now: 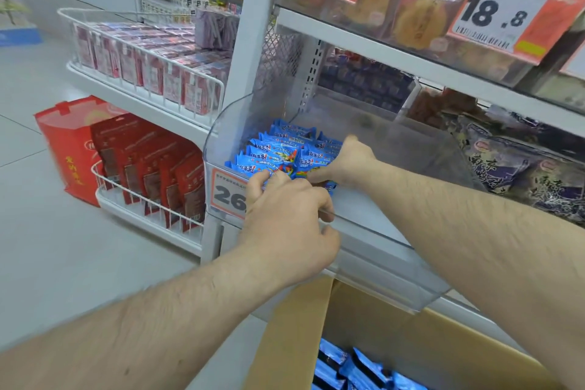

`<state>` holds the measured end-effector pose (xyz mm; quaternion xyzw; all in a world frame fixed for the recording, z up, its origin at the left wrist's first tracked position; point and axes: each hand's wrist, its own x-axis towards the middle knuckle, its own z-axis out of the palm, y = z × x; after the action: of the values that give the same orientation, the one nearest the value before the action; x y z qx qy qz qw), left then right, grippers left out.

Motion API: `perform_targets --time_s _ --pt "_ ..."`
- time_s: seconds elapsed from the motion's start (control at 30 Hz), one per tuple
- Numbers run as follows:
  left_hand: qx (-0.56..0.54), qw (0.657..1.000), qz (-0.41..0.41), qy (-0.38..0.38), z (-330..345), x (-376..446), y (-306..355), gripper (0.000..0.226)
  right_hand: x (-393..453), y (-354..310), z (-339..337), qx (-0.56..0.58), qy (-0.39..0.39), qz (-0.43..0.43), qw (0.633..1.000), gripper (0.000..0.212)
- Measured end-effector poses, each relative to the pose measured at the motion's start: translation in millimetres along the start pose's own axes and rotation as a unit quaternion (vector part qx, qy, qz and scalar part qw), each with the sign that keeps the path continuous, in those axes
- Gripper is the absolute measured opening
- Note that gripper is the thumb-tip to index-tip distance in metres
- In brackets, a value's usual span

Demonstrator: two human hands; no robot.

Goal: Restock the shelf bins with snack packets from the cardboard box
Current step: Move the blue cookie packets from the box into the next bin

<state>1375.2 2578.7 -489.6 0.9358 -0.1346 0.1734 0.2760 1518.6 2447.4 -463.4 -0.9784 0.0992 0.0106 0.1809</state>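
Head view is showing both hands working inside the clear shelf bin (373, 231), where blue snack packets (285, 149) are lying stacked against the bin's left wall, leaving the right part of its floor bare. The left hand (285, 222) is reaching over the front lip, its fingers (262, 180) curling onto the nearest packets at the front of the pile; whether they are pinching one or only pressing is hard to tell. The right hand (348, 161) is lying against the pile's right side, fingers fairly straight and seemingly bracing the stack, holding nothing that I can see. The cardboard box (411, 348) is sitting open just below the bin with more blue packets (351, 370) inside. The likely trouble: the pile is leaning on one side only, so if the right hand is pulling away, slick wrappers could be sliding across the bare floor and undoing the rows. Front packets are also sitting close to the low lip, so a careless nudge from the left hand could be tipping one over it.
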Motion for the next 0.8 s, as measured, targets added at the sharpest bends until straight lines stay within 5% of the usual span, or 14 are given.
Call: perform_targets --time_s 0.1,0.23,0.37,0.6,0.8 --pt "0.010 1.000 0.005 0.001 1 0 -1 0.013 0 2 -5 0.189 0.014 0.089 0.978 0.098" --pt "0.023 1.000 0.004 0.015 4 1 -1 0.016 3 3 -10 0.409 -0.050 0.170 0.895 0.064" --pt "0.022 1.000 0.010 0.018 6 0 -3 0.013 7 1 -10 0.514 -0.098 0.187 0.831 0.061" --pt "0.018 1.000 0.007 -0.002 3 1 1 0.017 -1 4 -17 0.486 -0.096 0.178 0.850 0.051" --pt "-0.034 0.996 0.079 0.002 -4 -1 20 0.032 -36 17 -32 0.366 -0.019 0.125 0.922 0.055"
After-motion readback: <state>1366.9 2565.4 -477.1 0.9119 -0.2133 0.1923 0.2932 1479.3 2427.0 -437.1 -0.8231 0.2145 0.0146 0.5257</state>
